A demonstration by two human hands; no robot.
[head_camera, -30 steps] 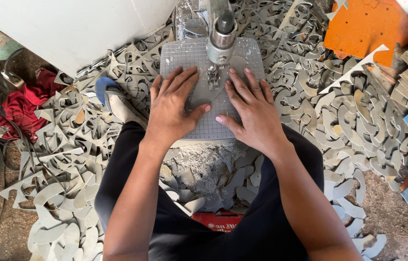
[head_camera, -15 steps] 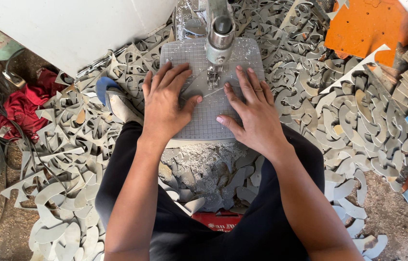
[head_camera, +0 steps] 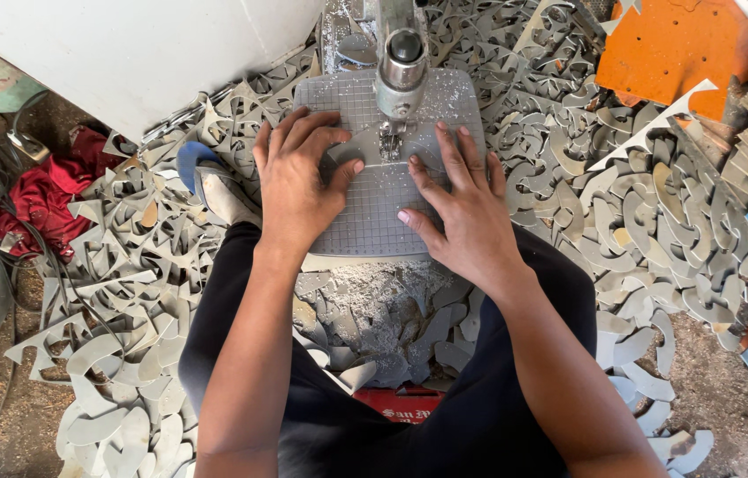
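A grey gridded sheet (head_camera: 374,208) lies flat on the small machine table (head_camera: 454,93), under the metal cutting head (head_camera: 402,66) that comes down from the top of the view. Both hands press on it with fingers spread and palms down, gripping nothing. The left hand (head_camera: 299,181) lies on the sheet's left part, its thumb stretched toward the middle. The right hand (head_camera: 467,208) lies on the right part, its fingers pointing up toward the cutting head. The two hands are near each other but apart, with a strip of bare sheet between the thumbs, directly below the needle-like tool (head_camera: 387,142) of the head. The sheet's near edge reaches just past the heels of the hands, above the person's lap.

There are no containers in view. The floor around the machine is covered by a loose heap of grey curved offcuts (head_camera: 622,212), lying on both sides and beneath the table. A foot in a blue sandal (head_camera: 206,181) rests among them just left of the left wrist. A red cloth (head_camera: 42,199) lies farther left, and an orange board (head_camera: 684,49) lies at the upper right.
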